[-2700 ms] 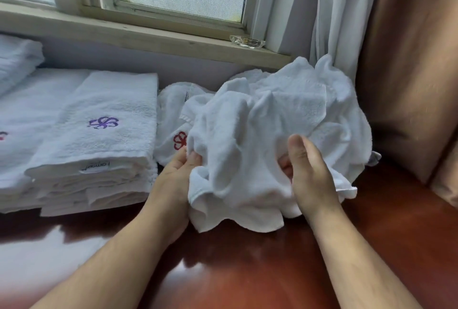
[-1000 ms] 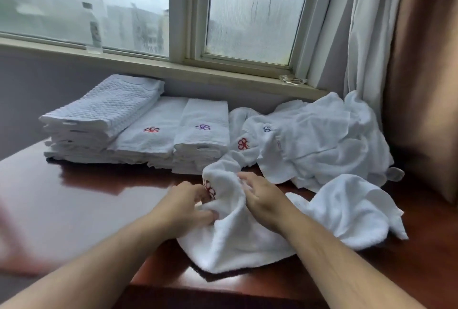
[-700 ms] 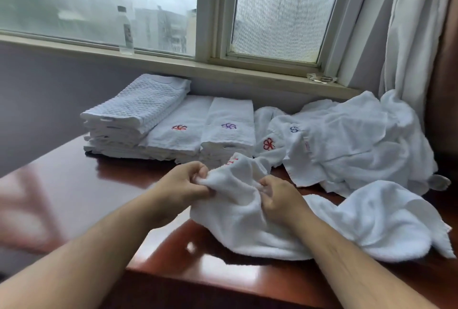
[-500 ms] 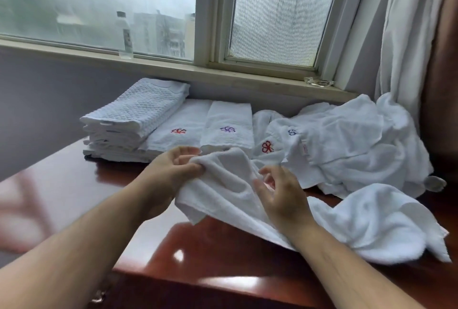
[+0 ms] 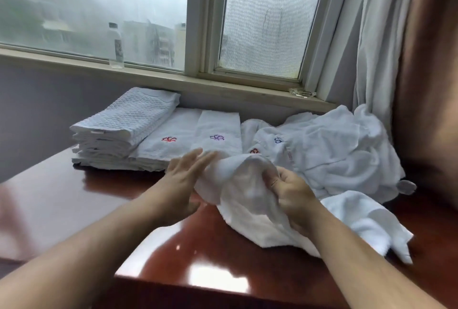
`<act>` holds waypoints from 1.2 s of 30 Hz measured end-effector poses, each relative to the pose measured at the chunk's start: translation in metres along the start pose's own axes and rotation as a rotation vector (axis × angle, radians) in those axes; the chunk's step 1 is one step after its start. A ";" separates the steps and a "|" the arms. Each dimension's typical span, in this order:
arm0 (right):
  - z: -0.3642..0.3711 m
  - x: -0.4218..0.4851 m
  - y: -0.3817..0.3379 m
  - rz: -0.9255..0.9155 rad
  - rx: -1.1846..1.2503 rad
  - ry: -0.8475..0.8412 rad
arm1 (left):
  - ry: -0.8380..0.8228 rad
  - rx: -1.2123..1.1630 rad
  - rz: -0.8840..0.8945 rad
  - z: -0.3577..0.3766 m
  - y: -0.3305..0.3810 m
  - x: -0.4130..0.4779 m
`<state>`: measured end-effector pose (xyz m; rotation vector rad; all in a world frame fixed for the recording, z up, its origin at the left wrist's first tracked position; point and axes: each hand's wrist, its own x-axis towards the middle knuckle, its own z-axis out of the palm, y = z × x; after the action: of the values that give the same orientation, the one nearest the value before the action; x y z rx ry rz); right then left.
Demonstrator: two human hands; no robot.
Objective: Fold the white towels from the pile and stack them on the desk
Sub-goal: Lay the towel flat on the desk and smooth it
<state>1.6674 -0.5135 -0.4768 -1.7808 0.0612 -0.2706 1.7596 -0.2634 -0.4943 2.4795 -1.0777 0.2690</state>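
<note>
Hands working a loose towel on the desk

The left hand [image 5: 184,184] has straight, spread fingers lying flat against the towel [image 5: 247,199]. The right hand [image 5: 290,192] curls its fingers round a bunched fold. The towel trails right across the desk [image 5: 173,254], in front of the pile [image 5: 334,152] and right of the folded stacks [image 5: 158,140].

light: soft grey daylight from window [image 5: 148,11] | glare: bright patches on glossy counter [image 5: 218,276] | blur: left grip [image 5: 184,180] motion-smeared | edges: wide-angle bowing
</note>
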 end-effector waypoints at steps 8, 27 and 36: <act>-0.024 0.010 -0.037 -0.160 -0.571 -0.150 | 0.103 -0.052 -0.158 0.005 0.018 0.013; 0.018 0.057 -0.032 0.155 -0.543 -0.515 | -0.274 -1.394 -0.399 -0.090 -0.028 -0.017; 0.106 0.047 0.013 -0.496 -0.840 -0.037 | 0.263 -1.095 -0.829 -0.042 -0.070 -0.030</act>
<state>1.7372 -0.4237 -0.5040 -2.6252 -0.3462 -0.6326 1.7896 -0.1823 -0.4885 1.5910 0.0454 -0.2093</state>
